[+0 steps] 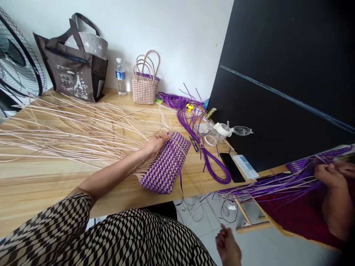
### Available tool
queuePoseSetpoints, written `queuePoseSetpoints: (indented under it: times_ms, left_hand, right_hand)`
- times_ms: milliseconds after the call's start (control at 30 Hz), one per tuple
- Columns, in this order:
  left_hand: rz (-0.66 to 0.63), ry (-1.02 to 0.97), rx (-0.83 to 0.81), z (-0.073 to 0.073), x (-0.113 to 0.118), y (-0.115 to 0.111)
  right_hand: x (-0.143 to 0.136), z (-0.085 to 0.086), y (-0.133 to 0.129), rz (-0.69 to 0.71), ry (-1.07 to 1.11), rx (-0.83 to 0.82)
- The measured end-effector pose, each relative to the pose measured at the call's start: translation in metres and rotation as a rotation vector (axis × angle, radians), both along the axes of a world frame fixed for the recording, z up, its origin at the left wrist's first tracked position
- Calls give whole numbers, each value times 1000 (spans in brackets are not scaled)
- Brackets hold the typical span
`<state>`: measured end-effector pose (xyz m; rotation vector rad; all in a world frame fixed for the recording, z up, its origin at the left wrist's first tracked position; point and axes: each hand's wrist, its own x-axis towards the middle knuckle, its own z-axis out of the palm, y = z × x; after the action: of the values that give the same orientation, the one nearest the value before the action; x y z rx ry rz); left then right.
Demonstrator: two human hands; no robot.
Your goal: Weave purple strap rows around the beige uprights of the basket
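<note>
A purple and beige woven basket (166,162) lies tilted on the wooden table, with long beige strands (83,133) fanning out from it to the left. My left hand (157,143) pinches a purple strip at the basket's upper left edge. That purple strip (177,166) crosses the weave and hangs over the table's front edge. Low in the view, away from the basket, my right hand (227,244) is raised over the floor with its fingers curled together around the end of a thin pale strand, which runs up toward the basket.
Purple strand bundles (216,170), scissors (194,144), a black phone (232,167) and a clear jar (216,133) lie right of the basket. Behind stand a small beige basket (144,88), a bottle (120,77) and a grey bag (74,70). Another person's hands (331,173) hold purple weaving at right.
</note>
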<state>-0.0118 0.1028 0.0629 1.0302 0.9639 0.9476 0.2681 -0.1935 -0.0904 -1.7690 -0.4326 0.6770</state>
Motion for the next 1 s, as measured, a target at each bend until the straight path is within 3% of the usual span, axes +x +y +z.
queuePoseSetpoints:
  times_ms: [67, 133, 200, 267, 333, 400, 500, 567, 700, 800, 900, 1000]
  left_hand:
    - [-3, 6, -5, 1, 0, -1]
    - [-3, 14, 9, 2, 0, -2]
    - [-1, 31, 31, 3, 0, -3]
    - [-3, 45, 52, 3, 0, -3]
    - [-6, 48, 81, 1, 0, -2]
    - [-18, 43, 118, -2, 0, -1]
    - [-50, 51, 167, -7, -1, 1]
    - [-64, 74, 189, -10, -1, 2]
    - [-86, 91, 221, -11, 0, 2]
    - [-104, 101, 249, -8, 0, 0]
    - [-150, 93, 235, -4, -1, -3]
    - [-209, 32, 209, -2, -2, -5]
  right_hand:
    - [-7, 5, 4, 192, -166, -325]
    - [-15, 33, 21, 290, -428, -526]
    - [-27, 74, 49, 246, -682, -428]
    - [-47, 114, 81, 304, -749, -248]
    - [-74, 141, 109, 614, -728, -116]
    - [-100, 156, 128, 963, -715, -158]
    - [-121, 172, 142, 1213, -735, -173]
    - [-119, 190, 148, 1174, -807, -108]
    - [-103, 243, 175, 871, -1172, 77]
    - [-96, 273, 212, 828, -1374, 141]
    - [-89, 283, 256, 798, -1449, 118]
    - [-79, 280, 298, 771, -1412, -17]
